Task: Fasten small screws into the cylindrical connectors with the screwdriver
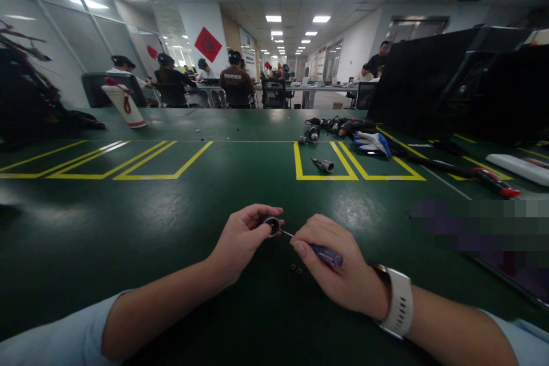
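Note:
My left hand grips a small round metal part with a dark hollow end turned toward me; the fingers hide most of its body. In my right hand is a screwdriver with a translucent purple handle and a thin shaft. Its shaft points left, with the tip at the rim of the round part; whether it goes inside cannot be made out. Just below, between the hands, two tiny dark pieces lie on the green table.
A metal piece with a thin shaft lies inside a yellow-taped box. Behind it are dark metal parts and blue-white gloves. A red-black tool lies right, a white bottle stands far left. People sit beyond.

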### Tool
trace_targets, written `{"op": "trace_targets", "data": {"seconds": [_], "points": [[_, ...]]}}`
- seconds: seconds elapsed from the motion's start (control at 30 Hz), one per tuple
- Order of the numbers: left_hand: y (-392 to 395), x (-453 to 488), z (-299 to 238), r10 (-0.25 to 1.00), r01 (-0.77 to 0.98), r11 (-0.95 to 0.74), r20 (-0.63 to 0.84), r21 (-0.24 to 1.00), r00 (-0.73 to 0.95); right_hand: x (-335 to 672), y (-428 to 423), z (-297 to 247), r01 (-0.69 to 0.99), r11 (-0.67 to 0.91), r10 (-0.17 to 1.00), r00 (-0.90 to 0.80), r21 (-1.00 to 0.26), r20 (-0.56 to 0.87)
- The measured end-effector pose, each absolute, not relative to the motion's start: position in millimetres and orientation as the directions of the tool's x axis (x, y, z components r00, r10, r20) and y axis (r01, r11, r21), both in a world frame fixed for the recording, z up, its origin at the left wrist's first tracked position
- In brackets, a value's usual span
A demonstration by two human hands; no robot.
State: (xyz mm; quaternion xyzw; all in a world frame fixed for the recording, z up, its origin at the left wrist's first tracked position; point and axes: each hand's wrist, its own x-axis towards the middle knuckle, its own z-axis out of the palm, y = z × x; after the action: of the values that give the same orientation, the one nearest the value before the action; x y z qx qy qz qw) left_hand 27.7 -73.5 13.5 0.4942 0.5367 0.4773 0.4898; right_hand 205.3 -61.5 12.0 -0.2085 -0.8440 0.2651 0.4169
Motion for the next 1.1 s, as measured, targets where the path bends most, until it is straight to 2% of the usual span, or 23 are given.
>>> {"op": "trace_targets", "data": {"seconds": [0.23, 0.4, 0.57, 0.7, 0.93, 1.03, 1.1], "points": [[-75, 28, 11, 0.998, 0.083, 0.054, -0.052, 0.995, -0.025, 203, -64, 14, 0.163, 0.753, 0.594, -0.586, -0.638, 0.551], [-76, 28, 10, 0.997, 0.076, 0.081, -0.079, 0.994, -0.021, 208, -64, 18, 0.141, 0.701, 0.666, -0.481, -0.699, 0.57], [-78, 27, 7, 0.996, 0.074, 0.092, -0.093, 0.993, 0.003, 213, -59, 17, 0.132, 0.551, 0.764, -0.476, -0.824, 0.435], [-80, 28, 7, 0.993, 0.055, 0.118, -0.119, 0.991, 0.014, 212, -56, 13, 0.149, 0.511, 0.768, -0.522, -0.847, 0.371], [-82, 33, 11, 0.989, 0.021, 0.146, -0.147, 0.989, 0.02, 212, -55, 9, 0.166, 0.51, 0.754, -0.558, -0.844, 0.346], [-83, 33, 11, 0.988, -0.005, 0.151, -0.151, 0.989, 0.024, 209, -52, 4, 0.161, 0.417, 0.794, -0.545, -0.894, 0.272], [-83, 33, 12, 0.986, -0.041, 0.164, -0.163, 0.986, 0.039, 207, -48, -2, 0.124, 0.274, 0.846, -0.502, -0.954, 0.178]]}}
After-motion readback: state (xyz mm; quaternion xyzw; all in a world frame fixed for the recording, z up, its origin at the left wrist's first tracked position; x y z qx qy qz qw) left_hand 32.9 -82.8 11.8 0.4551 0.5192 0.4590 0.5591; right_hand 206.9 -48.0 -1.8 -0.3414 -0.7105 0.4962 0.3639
